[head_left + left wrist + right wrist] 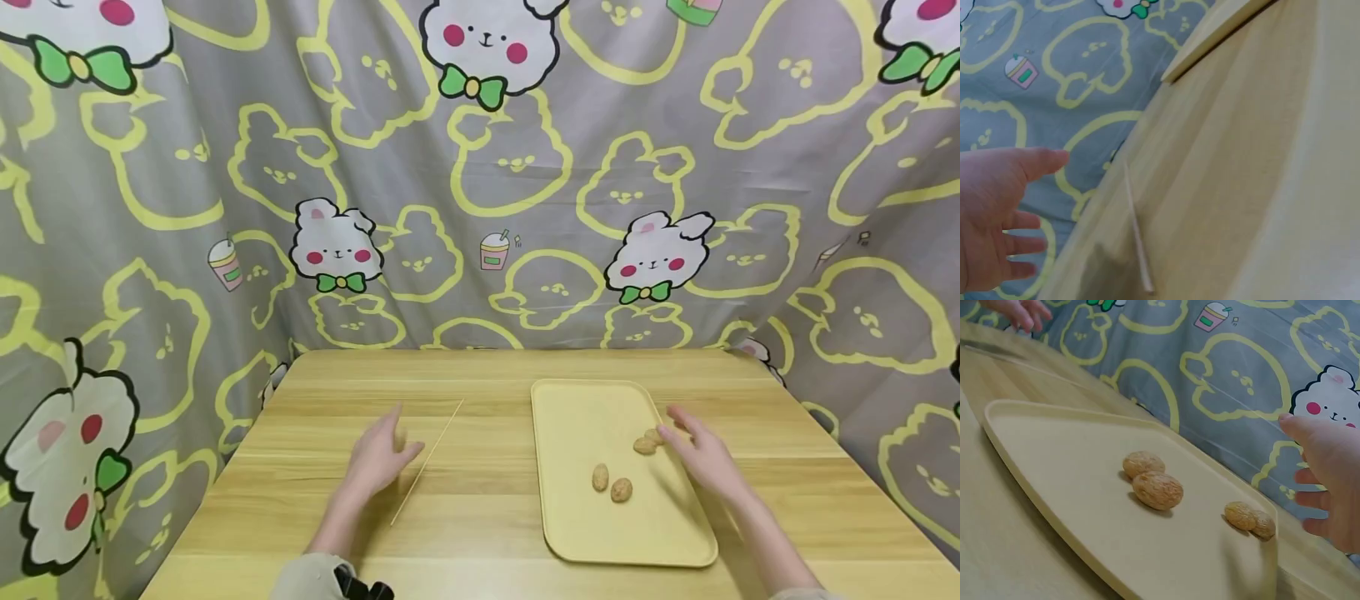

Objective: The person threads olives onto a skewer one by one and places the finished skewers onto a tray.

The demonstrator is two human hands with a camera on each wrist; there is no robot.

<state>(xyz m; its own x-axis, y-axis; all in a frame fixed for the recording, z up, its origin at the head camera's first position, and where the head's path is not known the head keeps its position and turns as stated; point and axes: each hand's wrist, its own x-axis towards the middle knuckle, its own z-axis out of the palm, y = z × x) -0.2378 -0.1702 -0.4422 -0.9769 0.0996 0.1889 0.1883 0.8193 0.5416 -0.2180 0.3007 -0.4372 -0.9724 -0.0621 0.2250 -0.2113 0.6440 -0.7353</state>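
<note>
My left hand (377, 457) hovers over the table left of the tray, fingers relaxed and holding nothing. Beside its thumb a thin wooden skewer (427, 462) lies slanted on the table; in the left wrist view the skewer (1137, 231) is right of the hand. On the pale yellow tray (573, 417) rest several wrinkled brown walnut-like nuts. Two of these nuts (621, 490) lie near the middle, and another pair (645, 446) sits by the right rim. My right hand (708, 460) is over that right rim, fingertips close to the pair, with nothing in its grasp.
The wooden table (480, 533) reaches back to a grey curtain (525, 308) printed with cartoon animals, which also hangs along both sides. The tray has a low raised rim and stands right of the table's middle.
</note>
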